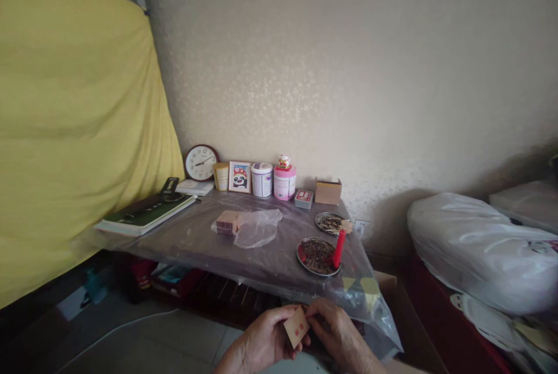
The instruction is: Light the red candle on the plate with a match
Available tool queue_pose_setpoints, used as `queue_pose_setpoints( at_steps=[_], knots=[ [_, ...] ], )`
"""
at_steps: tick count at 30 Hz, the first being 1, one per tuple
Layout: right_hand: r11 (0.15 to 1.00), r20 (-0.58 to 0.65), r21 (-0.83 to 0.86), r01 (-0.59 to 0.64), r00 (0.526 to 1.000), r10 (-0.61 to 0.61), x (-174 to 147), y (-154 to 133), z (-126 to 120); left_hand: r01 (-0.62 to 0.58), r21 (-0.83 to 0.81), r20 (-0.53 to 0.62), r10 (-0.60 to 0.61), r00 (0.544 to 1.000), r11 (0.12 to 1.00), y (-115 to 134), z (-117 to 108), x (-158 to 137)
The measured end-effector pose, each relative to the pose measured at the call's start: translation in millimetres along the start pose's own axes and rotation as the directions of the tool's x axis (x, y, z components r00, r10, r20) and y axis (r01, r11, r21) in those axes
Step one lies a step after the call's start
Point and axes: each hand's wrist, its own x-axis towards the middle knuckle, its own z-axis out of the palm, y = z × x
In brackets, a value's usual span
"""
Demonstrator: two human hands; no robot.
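Just off the table's front edge, my left hand is closed around a small tan matchbox with red print on its face. My right hand pinches at the box's upper right end; what lies between its fingertips is hidden. Past my hands, a red candle stands upright at the right side of a round metal plate covered in dark burnt bits. A second plate behind it holds dark bits and a bundle of pale sticks. Mid-table sits a stack of small boxes in clear plastic wrap.
Plastic sheeting covers the table and hangs over its front. Along the wall stand a clock, a framed panda picture, tubs and a small carton. A large book lies left; a bulky white bag sits right.
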Motion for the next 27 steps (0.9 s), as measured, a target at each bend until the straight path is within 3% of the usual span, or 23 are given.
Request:
queue_pose_setpoints(
  at_steps=[11,16,19,22,27],
  knots=[
    [0.999,-0.041,0.032,-0.023,0.999,0.024,-2,-2,3,-0.027,-0.008,0.012,0.027,1.0,1.0,-3,-5,-1],
    [0.969,-0.103,0.238,-0.061,0.991,0.088,0,-1,3,-0.034,-0.086,-0.012,0.033,0.999,0.996,0,-1,-2],
    [0.87,-0.111,0.482,-0.109,0.977,0.184,3,0,8,-0.074,-0.118,-0.03,0.071,0.997,0.99,3,3,-3],
    [0.71,-0.074,0.69,-0.139,0.963,0.261,7,-1,14,-0.122,-0.125,-0.015,0.121,0.993,0.985,4,5,-2],
    [0.512,0.009,0.84,-0.18,0.948,0.318,11,0,22,-0.138,-0.117,0.02,0.141,0.99,0.984,3,4,-3]
  ],
)
